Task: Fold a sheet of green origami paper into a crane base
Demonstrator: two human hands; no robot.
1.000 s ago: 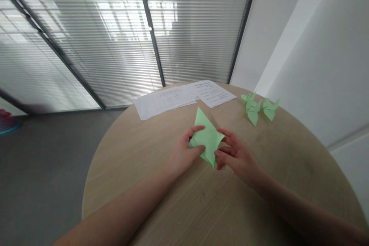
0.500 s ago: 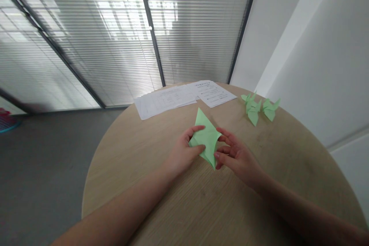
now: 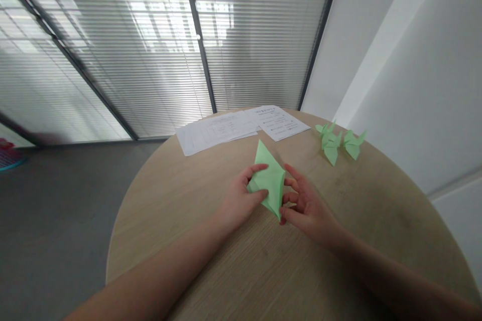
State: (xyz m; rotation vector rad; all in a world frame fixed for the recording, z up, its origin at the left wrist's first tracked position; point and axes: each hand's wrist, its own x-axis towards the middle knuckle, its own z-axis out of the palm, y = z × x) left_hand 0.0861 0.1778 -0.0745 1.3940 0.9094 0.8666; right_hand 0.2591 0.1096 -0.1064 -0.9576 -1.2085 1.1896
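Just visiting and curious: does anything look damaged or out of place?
Nothing stands out: the held green paper shows no tear, the folded figures sit grouped, and the white sheets lie flat, merely overlapping.

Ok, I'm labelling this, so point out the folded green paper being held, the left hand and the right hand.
Folded green paper (image 3: 273, 178): head view, on its broad upper face.
Left hand (image 3: 241, 197): head view, on the back of the hand.
Right hand (image 3: 308, 207): head view, middle of the hand.
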